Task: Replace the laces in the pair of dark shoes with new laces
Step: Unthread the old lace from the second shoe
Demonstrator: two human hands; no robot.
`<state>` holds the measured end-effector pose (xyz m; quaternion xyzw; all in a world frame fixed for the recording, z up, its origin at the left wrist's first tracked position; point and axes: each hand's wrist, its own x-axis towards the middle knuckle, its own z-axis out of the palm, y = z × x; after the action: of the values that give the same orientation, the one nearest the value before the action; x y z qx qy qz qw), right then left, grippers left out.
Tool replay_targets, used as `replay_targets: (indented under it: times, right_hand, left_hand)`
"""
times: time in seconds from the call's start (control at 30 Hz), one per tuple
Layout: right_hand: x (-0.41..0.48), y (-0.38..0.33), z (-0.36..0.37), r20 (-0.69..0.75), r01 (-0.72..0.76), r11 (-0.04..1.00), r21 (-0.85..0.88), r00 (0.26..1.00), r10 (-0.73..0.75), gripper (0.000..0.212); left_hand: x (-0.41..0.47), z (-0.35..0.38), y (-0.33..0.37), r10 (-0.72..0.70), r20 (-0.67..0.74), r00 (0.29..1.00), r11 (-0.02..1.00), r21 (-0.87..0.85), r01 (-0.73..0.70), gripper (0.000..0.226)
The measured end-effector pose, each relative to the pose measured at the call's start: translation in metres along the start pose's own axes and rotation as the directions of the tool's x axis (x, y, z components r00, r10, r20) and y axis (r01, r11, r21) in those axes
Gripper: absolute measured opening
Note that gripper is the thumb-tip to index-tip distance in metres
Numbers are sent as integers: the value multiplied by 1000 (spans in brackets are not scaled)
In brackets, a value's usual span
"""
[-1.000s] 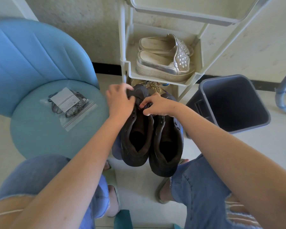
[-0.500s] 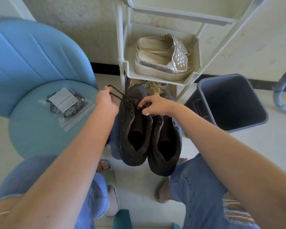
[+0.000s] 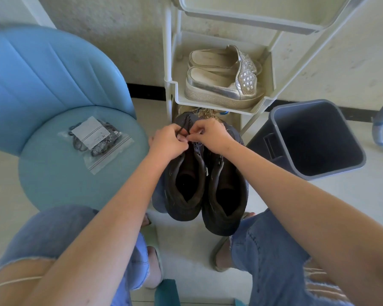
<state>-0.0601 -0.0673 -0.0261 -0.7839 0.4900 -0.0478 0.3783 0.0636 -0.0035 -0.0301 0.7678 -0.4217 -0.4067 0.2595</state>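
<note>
Two dark shoes stand side by side on the floor between my knees, the left shoe (image 3: pixel 182 184) and the right shoe (image 3: pixel 227 195), toes pointing away. My left hand (image 3: pixel 167 142) and my right hand (image 3: pixel 210 134) meet over the left shoe's eyelets. Both pinch its dark old lace (image 3: pixel 182 127), which loops up over the toe. A clear zip bag of new dark laces (image 3: pixel 95 142) with a white label lies on the blue chair seat to the left.
The blue chair (image 3: pixel 53 102) stands at the left. A white shoe rack (image 3: pixel 219 104) behind the shoes holds silver platform shoes (image 3: pixel 223 85). A grey bin (image 3: pixel 314 138) sits at the right. My sandalled feet flank the shoes.
My left hand, which had pulled a stretch of lace out to the left, has come back to the eyelets. It now meets my right hand on the lace.
</note>
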Motion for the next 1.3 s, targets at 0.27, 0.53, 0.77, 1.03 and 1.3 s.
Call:
replay_targets:
  times: [0.27, 0.53, 0.77, 1.03, 1.3]
  right_hand:
    - [-4, -9, -13, 200, -61, 997, -51, 977, 70, 26]
    - [-6, -6, -25, 208, -131, 989, 67, 971, 115, 30]
    - [-10, 1, -3, 309, -54, 996, -69, 948, 73, 72]
    - [-13, 7, -4, 343, -13, 999, -39, 939, 25, 67]
    - [-12, 5, -4, 287, 79, 987, -142, 957, -36, 36]
  left_hand:
    - [-6, 5, -3, 66, -25, 998, 995, -67, -67, 32]
    - [-7, 19, 2, 255, -216, 942, 949, 241, -202, 13]
    - [1, 17, 1, -18, -325, 945, 986, -163, -37, 21]
    - [16, -25, 8, -405, -434, 805, 726, -688, -6, 25]
    - [10, -21, 4, -259, -337, 905, 791, -612, -1, 7]
